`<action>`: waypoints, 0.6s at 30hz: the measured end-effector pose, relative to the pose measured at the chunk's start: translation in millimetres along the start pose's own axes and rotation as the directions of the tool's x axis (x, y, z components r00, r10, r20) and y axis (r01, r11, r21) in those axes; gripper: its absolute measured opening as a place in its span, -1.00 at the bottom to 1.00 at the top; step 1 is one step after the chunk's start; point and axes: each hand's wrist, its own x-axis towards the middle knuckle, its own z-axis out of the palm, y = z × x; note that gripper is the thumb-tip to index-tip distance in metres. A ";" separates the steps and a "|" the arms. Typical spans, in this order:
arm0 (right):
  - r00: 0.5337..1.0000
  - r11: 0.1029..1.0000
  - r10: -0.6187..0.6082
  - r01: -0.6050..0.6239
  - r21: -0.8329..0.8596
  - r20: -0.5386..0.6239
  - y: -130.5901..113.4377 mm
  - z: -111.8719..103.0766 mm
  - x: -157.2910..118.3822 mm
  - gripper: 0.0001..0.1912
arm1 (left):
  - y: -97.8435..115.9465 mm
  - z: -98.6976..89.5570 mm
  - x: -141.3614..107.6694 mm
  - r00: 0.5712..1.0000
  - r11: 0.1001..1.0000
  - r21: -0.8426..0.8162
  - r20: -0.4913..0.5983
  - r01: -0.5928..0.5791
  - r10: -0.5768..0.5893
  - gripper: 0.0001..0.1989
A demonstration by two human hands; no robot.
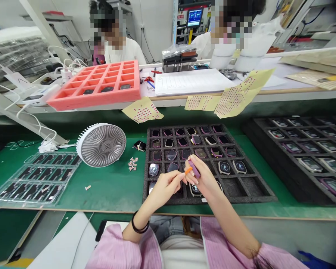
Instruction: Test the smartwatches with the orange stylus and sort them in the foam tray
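Above a dark foam tray point(235, 186) of square watch units, both hands meet near its middle. My left hand point(168, 185) pinches a small orange tool point(188, 170). The tool's tip is against or close to a purple watch case point(194, 169), which my right hand point(203, 175) holds on its edge between the fingers. The watch case is seen from the side, so its face is hidden. Beneath my hands lie watches in the tray's compartments, one with a lit screen point(195, 189); my hands partly cover several of them.
A white fan point(102, 145) stands left of the tray, near small pieces point(133, 163) and clear plastic trays point(36, 177). Another dark tray point(289, 168) of watches is at right. A pink foam tray point(98, 98) sits on the shelf; two people are beyond.
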 end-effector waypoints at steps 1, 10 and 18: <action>1.000 1.000 -0.006 0.006 -0.010 -0.010 0.8 0.0 0.2 -0.66 | 0.7 0.0 -0.2 1.000 1.000 0.004 0.005 0.004 -0.004 -0.62; 0.999 1.000 -0.026 0.026 0.001 0.022 2.2 0.0 1.7 -0.68 | -1.2 1.6 0.8 1.000 0.999 -0.045 0.000 0.024 -0.024 -0.57; 0.999 0.997 -0.048 0.048 -0.055 -0.013 1.2 -0.5 1.9 -0.66 | -4.7 2.1 0.5 1.000 0.998 -0.057 -0.008 0.016 -0.016 -0.54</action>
